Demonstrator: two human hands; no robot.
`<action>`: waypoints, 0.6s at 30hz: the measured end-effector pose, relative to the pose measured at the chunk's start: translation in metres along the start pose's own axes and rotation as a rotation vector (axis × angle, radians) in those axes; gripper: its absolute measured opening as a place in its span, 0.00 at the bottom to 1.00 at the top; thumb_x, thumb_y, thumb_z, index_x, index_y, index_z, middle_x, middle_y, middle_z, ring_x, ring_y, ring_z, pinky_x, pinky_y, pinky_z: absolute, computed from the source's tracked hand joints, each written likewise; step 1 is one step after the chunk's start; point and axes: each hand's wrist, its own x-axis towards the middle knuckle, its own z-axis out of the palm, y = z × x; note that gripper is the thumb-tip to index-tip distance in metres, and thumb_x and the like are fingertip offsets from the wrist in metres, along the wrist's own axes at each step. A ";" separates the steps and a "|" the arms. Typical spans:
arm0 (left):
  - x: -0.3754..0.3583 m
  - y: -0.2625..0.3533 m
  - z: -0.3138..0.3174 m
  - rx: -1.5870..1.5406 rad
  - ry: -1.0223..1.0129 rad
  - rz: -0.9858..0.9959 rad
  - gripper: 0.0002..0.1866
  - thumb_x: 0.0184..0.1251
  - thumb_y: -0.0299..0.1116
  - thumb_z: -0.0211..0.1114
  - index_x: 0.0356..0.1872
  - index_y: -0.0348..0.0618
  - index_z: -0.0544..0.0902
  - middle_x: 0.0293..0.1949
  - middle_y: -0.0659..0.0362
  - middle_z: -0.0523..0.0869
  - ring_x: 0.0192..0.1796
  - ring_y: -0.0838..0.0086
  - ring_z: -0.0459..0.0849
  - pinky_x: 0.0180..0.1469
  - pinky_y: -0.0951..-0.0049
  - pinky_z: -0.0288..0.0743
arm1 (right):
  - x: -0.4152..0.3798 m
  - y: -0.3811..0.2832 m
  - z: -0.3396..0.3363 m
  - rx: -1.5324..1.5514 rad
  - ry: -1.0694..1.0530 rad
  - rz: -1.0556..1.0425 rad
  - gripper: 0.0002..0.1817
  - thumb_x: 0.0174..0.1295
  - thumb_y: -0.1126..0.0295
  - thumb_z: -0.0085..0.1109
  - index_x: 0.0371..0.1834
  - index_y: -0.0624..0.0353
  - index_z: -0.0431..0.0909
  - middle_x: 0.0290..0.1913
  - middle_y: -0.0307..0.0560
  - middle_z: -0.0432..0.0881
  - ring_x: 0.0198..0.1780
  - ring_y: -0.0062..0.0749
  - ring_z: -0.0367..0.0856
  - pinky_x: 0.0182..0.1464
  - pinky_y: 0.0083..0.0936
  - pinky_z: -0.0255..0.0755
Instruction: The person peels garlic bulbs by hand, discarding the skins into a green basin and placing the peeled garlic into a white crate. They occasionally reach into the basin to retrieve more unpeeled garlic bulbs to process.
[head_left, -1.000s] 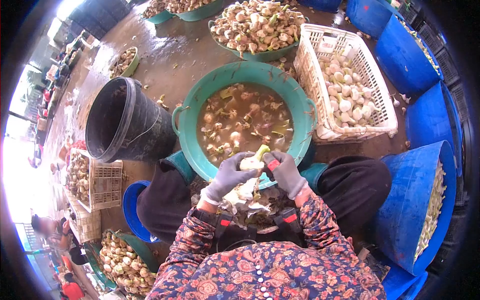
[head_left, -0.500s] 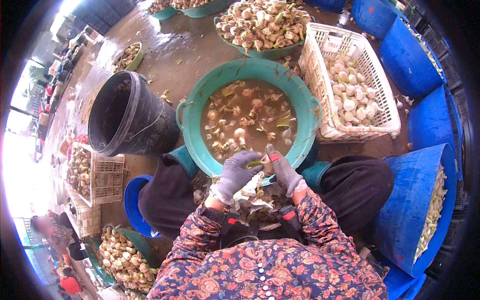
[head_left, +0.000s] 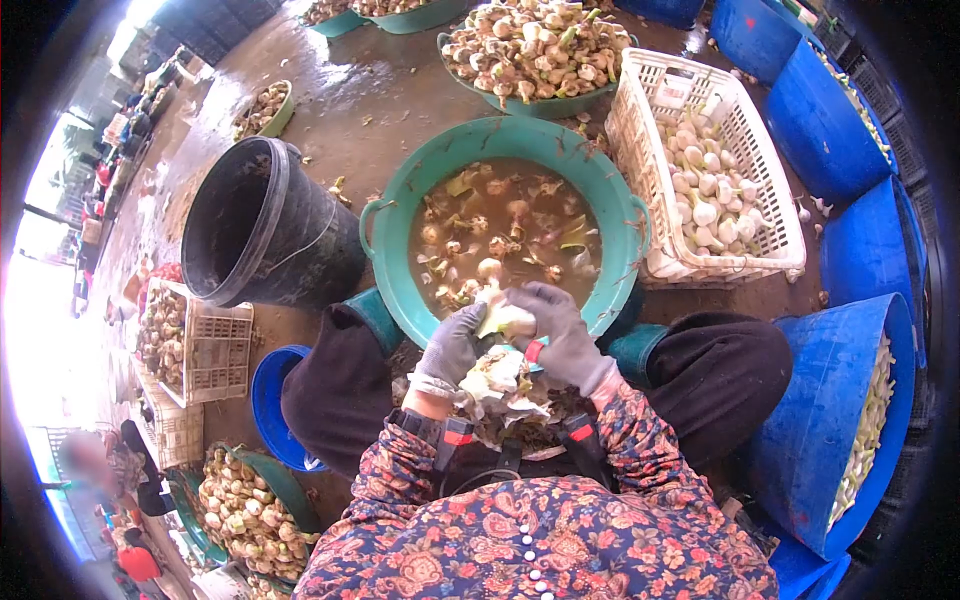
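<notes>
Both of my hands wear grey gloves and meet over the near rim of a green tub (head_left: 385, 270). A pale garlic bulb (head_left: 508, 320) with its stem is held between them. My left hand (head_left: 452, 348) has its fingers closed at the bulb's left side. My right hand (head_left: 562, 335) curls round the right side of the bulb, and a red band shows by its thumb. Garlic bulbs and loose skins float in the tub's brown water (head_left: 475, 225). Below my hands, a heap of papery garlic skins (head_left: 505, 390) lies in my lap.
A white crate (head_left: 655, 250) of cleaned garlic stands right of the tub. To the left is a black bucket (head_left: 325, 240). Blue barrels (head_left: 830, 400) line the right side. A heaped basin of garlic (head_left: 540, 50) sits beyond the tub; crates (head_left: 215, 350) stand at left.
My right hand has turned over and its fingers now cover the bulb's right side. The bulb has come up into clearer view, paler than before. The whole view has shifted slightly.
</notes>
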 end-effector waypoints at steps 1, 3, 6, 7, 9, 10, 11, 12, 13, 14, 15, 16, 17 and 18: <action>0.002 0.000 -0.003 -0.156 0.002 -0.164 0.16 0.69 0.39 0.52 0.50 0.38 0.75 0.43 0.61 0.81 0.44 0.78 0.79 0.45 0.77 0.76 | -0.003 0.004 0.003 -0.273 -0.058 -0.105 0.18 0.53 0.73 0.58 0.49 0.58 0.75 0.47 0.45 0.74 0.52 0.30 0.71 0.54 0.21 0.65; 0.003 0.007 0.005 -0.291 0.079 -0.334 0.14 0.69 0.38 0.52 0.45 0.39 0.77 0.39 0.62 0.82 0.41 0.78 0.80 0.43 0.78 0.76 | -0.008 0.007 0.013 -0.567 -0.027 -0.165 0.10 0.54 0.72 0.58 0.39 0.62 0.78 0.38 0.47 0.77 0.46 0.29 0.74 0.47 0.20 0.68; 0.000 -0.007 -0.001 -0.380 0.120 -0.090 0.12 0.67 0.36 0.55 0.43 0.38 0.77 0.40 0.60 0.82 0.42 0.77 0.80 0.46 0.76 0.75 | -0.007 0.013 0.022 0.058 0.156 0.435 0.09 0.56 0.68 0.59 0.34 0.63 0.76 0.30 0.45 0.78 0.36 0.27 0.77 0.39 0.21 0.71; -0.003 -0.006 -0.004 -0.359 0.101 -0.049 0.11 0.66 0.34 0.56 0.42 0.37 0.77 0.41 0.59 0.82 0.43 0.76 0.80 0.49 0.76 0.74 | -0.002 0.014 0.019 0.446 0.226 0.640 0.11 0.57 0.65 0.60 0.31 0.63 0.75 0.26 0.41 0.78 0.26 0.23 0.75 0.29 0.21 0.70; -0.012 0.003 -0.002 -0.473 0.018 -0.036 0.09 0.65 0.32 0.57 0.40 0.38 0.78 0.39 0.59 0.83 0.43 0.76 0.81 0.48 0.76 0.73 | -0.004 0.022 0.010 0.812 0.330 0.837 0.12 0.56 0.62 0.60 0.30 0.60 0.77 0.23 0.37 0.77 0.19 0.20 0.70 0.21 0.18 0.63; -0.019 0.015 0.004 -0.490 0.018 -0.063 0.07 0.64 0.30 0.59 0.38 0.39 0.78 0.37 0.61 0.83 0.42 0.76 0.81 0.46 0.78 0.73 | -0.007 0.037 0.006 0.807 0.316 0.854 0.12 0.56 0.61 0.59 0.30 0.59 0.77 0.21 0.36 0.77 0.17 0.19 0.69 0.19 0.18 0.61; -0.024 0.017 0.004 -0.488 0.015 -0.067 0.07 0.64 0.30 0.59 0.38 0.39 0.78 0.37 0.61 0.83 0.42 0.76 0.81 0.46 0.78 0.73 | -0.006 0.055 0.011 0.988 0.385 0.949 0.11 0.57 0.58 0.57 0.30 0.55 0.78 0.19 0.35 0.76 0.15 0.20 0.67 0.17 0.18 0.59; -0.029 0.020 0.002 -0.499 -0.052 -0.058 0.06 0.62 0.29 0.61 0.38 0.39 0.78 0.38 0.60 0.83 0.42 0.76 0.81 0.47 0.77 0.72 | -0.006 0.056 0.009 0.989 0.389 0.948 0.11 0.57 0.58 0.57 0.30 0.55 0.78 0.19 0.35 0.76 0.15 0.20 0.67 0.17 0.18 0.59; -0.033 0.024 -0.001 -0.511 -0.118 -0.049 0.06 0.61 0.28 0.62 0.37 0.39 0.79 0.38 0.59 0.83 0.43 0.76 0.81 0.47 0.76 0.72 | -0.006 0.056 0.007 0.965 0.410 0.989 0.12 0.58 0.58 0.56 0.30 0.54 0.78 0.20 0.35 0.76 0.15 0.20 0.67 0.16 0.18 0.58; -0.038 0.029 -0.006 -0.542 -0.207 -0.032 0.07 0.58 0.27 0.64 0.37 0.39 0.80 0.38 0.57 0.83 0.42 0.74 0.81 0.47 0.75 0.72 | -0.008 0.056 0.006 0.944 0.437 1.034 0.12 0.58 0.57 0.56 0.30 0.53 0.78 0.20 0.35 0.77 0.15 0.21 0.67 0.15 0.18 0.57; -0.041 0.037 -0.007 -0.547 -0.265 -0.021 0.08 0.57 0.28 0.65 0.36 0.39 0.80 0.37 0.56 0.84 0.41 0.72 0.81 0.46 0.74 0.73 | -0.007 0.055 0.005 1.062 0.451 0.997 0.14 0.60 0.55 0.52 0.28 0.52 0.77 0.19 0.35 0.75 0.13 0.21 0.65 0.14 0.18 0.55; -0.044 0.050 -0.008 -0.552 -0.321 -0.004 0.08 0.55 0.29 0.66 0.36 0.39 0.81 0.37 0.54 0.84 0.39 0.70 0.81 0.45 0.73 0.73 | -0.009 0.057 0.003 1.063 0.453 0.998 0.14 0.60 0.55 0.52 0.28 0.52 0.77 0.19 0.35 0.75 0.13 0.21 0.65 0.14 0.18 0.55; -0.050 0.067 -0.012 -0.457 -0.378 -0.025 0.09 0.52 0.31 0.68 0.32 0.37 0.81 0.34 0.53 0.84 0.37 0.67 0.81 0.43 0.70 0.74 | -0.010 0.061 -0.002 1.077 0.439 0.962 0.15 0.61 0.54 0.50 0.27 0.51 0.77 0.18 0.35 0.74 0.13 0.21 0.64 0.14 0.17 0.56; -0.050 0.078 -0.001 -0.666 -0.440 0.122 0.10 0.51 0.32 0.69 0.30 0.35 0.81 0.33 0.52 0.84 0.37 0.66 0.82 0.41 0.68 0.75 | -0.012 0.063 -0.004 1.093 0.427 0.928 0.16 0.61 0.53 0.47 0.27 0.50 0.76 0.18 0.35 0.73 0.13 0.21 0.64 0.14 0.17 0.56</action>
